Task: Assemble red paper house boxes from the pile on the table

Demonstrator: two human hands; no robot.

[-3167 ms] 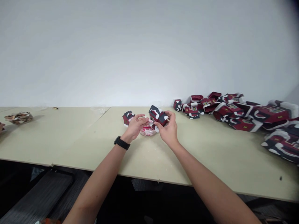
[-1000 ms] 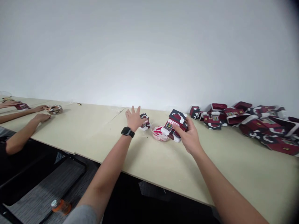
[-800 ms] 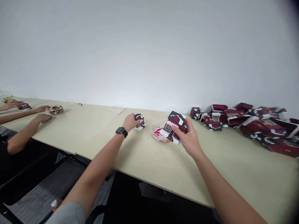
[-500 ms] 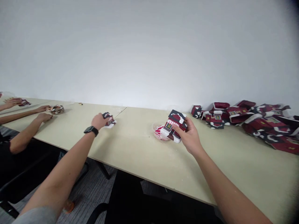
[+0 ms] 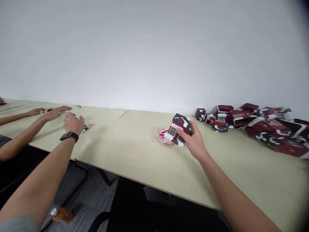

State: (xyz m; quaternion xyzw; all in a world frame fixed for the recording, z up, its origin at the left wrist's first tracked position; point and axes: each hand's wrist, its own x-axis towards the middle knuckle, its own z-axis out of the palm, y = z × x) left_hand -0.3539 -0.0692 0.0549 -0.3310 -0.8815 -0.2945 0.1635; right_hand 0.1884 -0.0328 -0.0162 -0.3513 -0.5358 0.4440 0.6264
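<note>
My right hand (image 5: pixel 194 141) is closed on a dark red house-shaped box (image 5: pixel 178 128) with a black and white roof, held tilted beside a clear bowl (image 5: pixel 162 135) of red and white candies. My left hand (image 5: pixel 73 123), with a black watch on the wrist, is stretched far to the left over the table. Its fingers curl around a smaller house-shaped box (image 5: pixel 85 128) that peeks out at its right side and sits low on the tabletop.
A pile of the same red house boxes (image 5: pixel 256 120) lies along the wall at the right. Another person's hands (image 5: pixel 56 111) rest on the beige table (image 5: pixel 135 151) just left of my left hand. An orange-capped bottle (image 5: pixel 59 214) lies on the floor.
My left hand took hold of the small house box by the bowl and carried it far left along the table toward the other person. My right hand kept holding its box beside the bowl.
</note>
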